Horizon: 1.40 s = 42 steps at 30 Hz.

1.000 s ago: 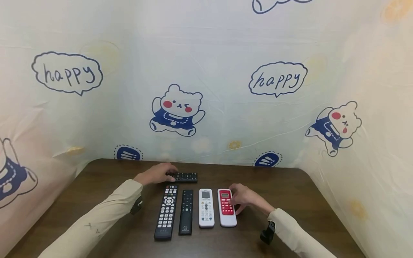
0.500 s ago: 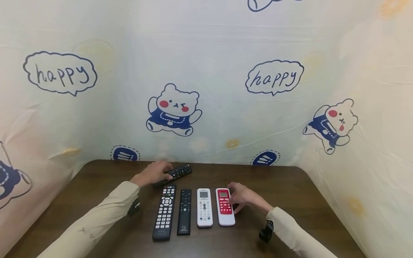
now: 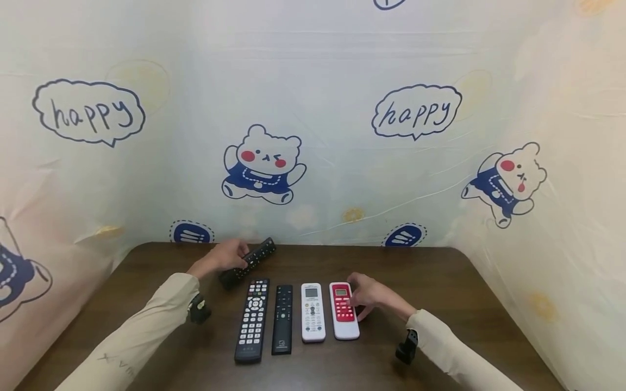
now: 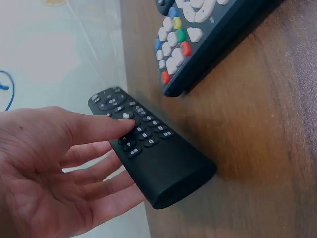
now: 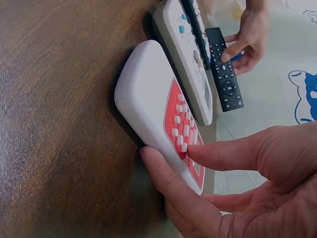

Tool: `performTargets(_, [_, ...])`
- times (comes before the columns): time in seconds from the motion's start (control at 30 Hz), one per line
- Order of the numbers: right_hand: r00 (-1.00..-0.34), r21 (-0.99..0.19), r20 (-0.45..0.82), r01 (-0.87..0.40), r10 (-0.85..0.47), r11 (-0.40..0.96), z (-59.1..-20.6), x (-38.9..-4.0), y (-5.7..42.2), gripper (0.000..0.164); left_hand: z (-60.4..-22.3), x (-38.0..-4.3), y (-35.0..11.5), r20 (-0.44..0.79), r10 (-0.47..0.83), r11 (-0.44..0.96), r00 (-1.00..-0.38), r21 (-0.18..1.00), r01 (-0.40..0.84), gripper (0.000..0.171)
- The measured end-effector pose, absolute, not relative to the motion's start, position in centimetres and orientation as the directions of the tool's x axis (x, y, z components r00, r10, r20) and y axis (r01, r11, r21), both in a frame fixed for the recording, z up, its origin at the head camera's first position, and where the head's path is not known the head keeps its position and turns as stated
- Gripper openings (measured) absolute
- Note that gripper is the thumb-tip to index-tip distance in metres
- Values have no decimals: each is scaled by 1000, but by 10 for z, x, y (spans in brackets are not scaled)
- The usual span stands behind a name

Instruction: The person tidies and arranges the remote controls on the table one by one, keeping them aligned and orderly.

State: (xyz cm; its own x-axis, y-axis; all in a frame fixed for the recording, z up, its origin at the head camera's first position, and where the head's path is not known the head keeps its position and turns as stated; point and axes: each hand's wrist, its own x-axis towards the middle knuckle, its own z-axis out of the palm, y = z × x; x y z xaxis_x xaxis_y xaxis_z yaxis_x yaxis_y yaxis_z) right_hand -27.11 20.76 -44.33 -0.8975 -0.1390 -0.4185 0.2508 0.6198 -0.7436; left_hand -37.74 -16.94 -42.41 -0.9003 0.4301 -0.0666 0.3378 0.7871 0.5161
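My left hand (image 3: 222, 257) grips a black remote control (image 4: 166, 166) near the table's back left. Its thumb lies across the buttons and the other fingers are under the remote, which slants with its top end toward the patterned sheet. At the right end of a row of remotes, my right hand (image 3: 374, 296) holds a white remote with a red keypad (image 3: 345, 329). In the right wrist view, one finger touches the buttons (image 5: 184, 147) and the thumb lies along the remote's side. This remote lies face up; its screen end is partly hidden by the fingers.
Left of the red-keypad remote lie a white remote (image 3: 313, 332), a slim black remote (image 3: 281, 326) and a longer black remote with white buttons (image 3: 250, 334), side by side on the brown table (image 3: 415, 277). A sheet printed with bears (image 3: 264, 163) rises behind the table and at its sides.
My left hand has drawn the black remote leftward and turned it from lying crosswise to a steep slant. My right hand stays at the red-keypad remote.
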Motion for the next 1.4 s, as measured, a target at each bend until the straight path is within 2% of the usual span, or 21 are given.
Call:
performTargets(0.17, [-894,-747,-422,248,-153,617,-443,-272,203,60,-417,-376,-188,-93,367,754,-926,613,237,43])
performTargets(0.3, [-892,-743,-422,239,-160,625,-444,-273,202,60,-415,-372,-199,-154,315,662,-936,743,101,57])
performTargets(0.4, [-890,-744,-425,240,-164,624,-444,-273,205,61,-416,-368,-204,-177,284,606,-942,795,34,62])
performTargets(0.6, [-887,-746,-429,242,-170,621,-444,-271,211,59,-425,-361,-213,-215,210,587,-954,808,-53,61])
performTargets(0.8, [-892,-742,-422,235,-165,628,-443,-267,212,56,-429,-351,-226,-275,189,552,-943,824,-130,66])
performTargets(0.9, [-891,-744,-421,231,-171,627,-443,-267,211,55,-433,-343,-230,-314,190,462,-930,865,-197,70])
performTargets(1.13, [-883,-749,-432,239,-182,618,-440,-268,212,57,-445,-323,-228,-384,292,128,-876,924,-362,79])
performTargets(1.27, [-886,-751,-428,240,-177,614,-441,-268,211,59,-446,-312,-227,-390,300,86,-871,920,-382,81])
performTargets(1.4, [-890,-751,-422,235,-175,617,-441,-269,210,60,-442,-304,-225,-357,297,137,-885,934,-330,79])
